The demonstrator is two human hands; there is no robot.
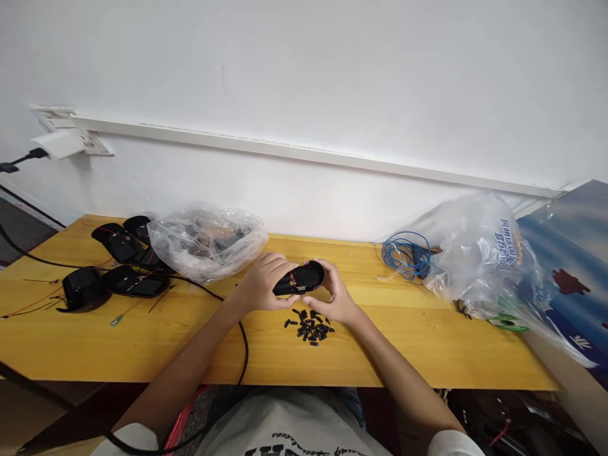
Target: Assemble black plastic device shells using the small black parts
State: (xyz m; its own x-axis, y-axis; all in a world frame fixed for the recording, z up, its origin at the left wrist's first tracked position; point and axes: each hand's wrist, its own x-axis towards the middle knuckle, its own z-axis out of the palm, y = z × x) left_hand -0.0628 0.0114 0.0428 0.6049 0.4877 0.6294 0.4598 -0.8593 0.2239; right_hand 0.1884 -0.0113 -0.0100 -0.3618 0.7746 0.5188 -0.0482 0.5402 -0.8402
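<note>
Between my two hands is a black plastic housing (311,277), its open side facing me, with thin red wires and a small circuit board inside. My left hand (266,282) wraps round its left end, fingers over the top and thumb along the lower edge. At the other end, my right hand (335,296) curves round the rim with the thumb underneath. Just below the hands, a loose pile of small black plastic pieces (311,328) lies on the yellow wooden table (190,351).
Several similar black housings (135,282) with loose wires lie at the left. Behind them sits a clear plastic bag (209,244) of parts. A black cable (244,345) crosses the table. On the right are a blue wire coil (406,255), a printed plastic bag (479,253) and a green spool (508,323).
</note>
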